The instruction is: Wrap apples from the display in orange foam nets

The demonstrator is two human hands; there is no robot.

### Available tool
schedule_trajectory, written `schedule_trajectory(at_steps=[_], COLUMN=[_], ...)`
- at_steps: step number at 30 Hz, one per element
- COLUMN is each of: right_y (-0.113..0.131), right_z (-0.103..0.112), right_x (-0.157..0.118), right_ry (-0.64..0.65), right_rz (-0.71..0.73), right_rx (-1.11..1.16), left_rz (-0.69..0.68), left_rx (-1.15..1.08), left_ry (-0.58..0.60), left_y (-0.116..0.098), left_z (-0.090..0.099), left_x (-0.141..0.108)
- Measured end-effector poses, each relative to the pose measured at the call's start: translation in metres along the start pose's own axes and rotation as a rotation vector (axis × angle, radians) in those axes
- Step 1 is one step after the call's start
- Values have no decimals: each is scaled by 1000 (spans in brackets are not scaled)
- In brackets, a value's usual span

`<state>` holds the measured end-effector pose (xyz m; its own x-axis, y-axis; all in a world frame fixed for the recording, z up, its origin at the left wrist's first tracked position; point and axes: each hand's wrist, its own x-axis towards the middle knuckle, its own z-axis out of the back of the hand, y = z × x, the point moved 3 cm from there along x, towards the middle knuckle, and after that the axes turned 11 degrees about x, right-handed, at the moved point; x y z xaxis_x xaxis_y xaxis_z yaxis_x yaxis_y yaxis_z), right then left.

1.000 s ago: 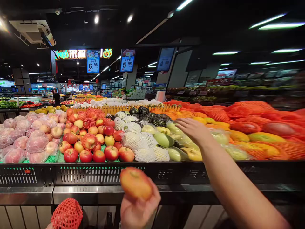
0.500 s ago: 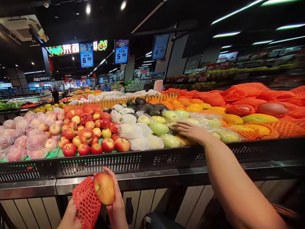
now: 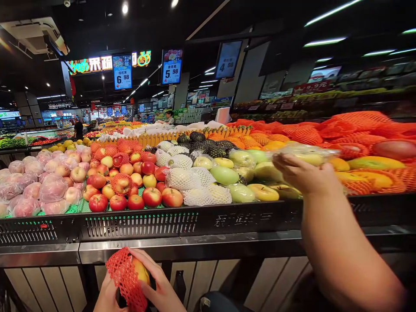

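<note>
1. Head view, bottom edge: both of the person's hands are low, in front of the display counter, below its steel ledge (image 3: 227, 242).
2. Left hand (image 3: 108, 297): fingers closed on a red foam net (image 3: 127, 277), a soft diamond-mesh sleeve bunched into a cone.
3. Right hand (image 3: 160, 288): fingers curled over an apple (image 3: 141, 269), which has smooth yellow-red skin and is round. Only a sliver shows.
4. The apple sits between the two hands, part inside the net. The mesh covers its left side.
5. Counter front: a black perforated metal rim (image 3: 162, 222), a brushed steel ledge under it and pale slatted panels below that.
6. Bin, left to right:
   - pink apples in crinkled clear film (image 3: 52, 188)
   - loose glossy red apples (image 3: 151, 196), a few in red mesh
   - round fruit in white foam net (image 3: 182, 178)
   - smooth green oval mangoes (image 3: 224, 174)
   - dark bumpy avocados (image 3: 208, 145) behind those
   - orange foam-netted fruit (image 3: 357, 123) piled at the far right
7. Another person's hand (image 3: 305, 175) reaches in from the right on a bare forearm. Its fingers are half open and rest against a clear film-wrapped pack (image 3: 308, 154). I can't tell if it has a grip.
8. Overhead: blue price boards (image 3: 122, 72) and a dark ceiling with strip lights.
</note>
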<state>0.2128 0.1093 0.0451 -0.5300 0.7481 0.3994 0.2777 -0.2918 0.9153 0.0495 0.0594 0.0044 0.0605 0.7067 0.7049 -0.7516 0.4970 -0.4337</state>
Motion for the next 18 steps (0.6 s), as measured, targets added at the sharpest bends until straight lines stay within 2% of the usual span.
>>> schedule_trajectory(at_steps=[3, 5, 9, 12, 15, 18], right_y=[-8, -14, -16, -13, -11, -9], right_z=[-10, -18, -29, -31, -33, -42], right_x=[-3, -4, -5, -7, -7, -3], right_ry=[17, -24, -70, -54, -82, -98], right_rz=[3, 14, 34, 108, 222, 337], right_rx=[114, 185, 25, -87, -175, -252], left_rz=[344, 510, 794, 863, 835, 791], left_rx=[-199, -334, -625, -657, -500, -371], left_ry=[-94, -130, -263, -388, -463, -514], left_y=[3, 0, 1, 14, 31, 39], left_z=[-9, -11, -3, 8, 17, 19], left_x=[-5, -5, -6, -12, -22, -28])
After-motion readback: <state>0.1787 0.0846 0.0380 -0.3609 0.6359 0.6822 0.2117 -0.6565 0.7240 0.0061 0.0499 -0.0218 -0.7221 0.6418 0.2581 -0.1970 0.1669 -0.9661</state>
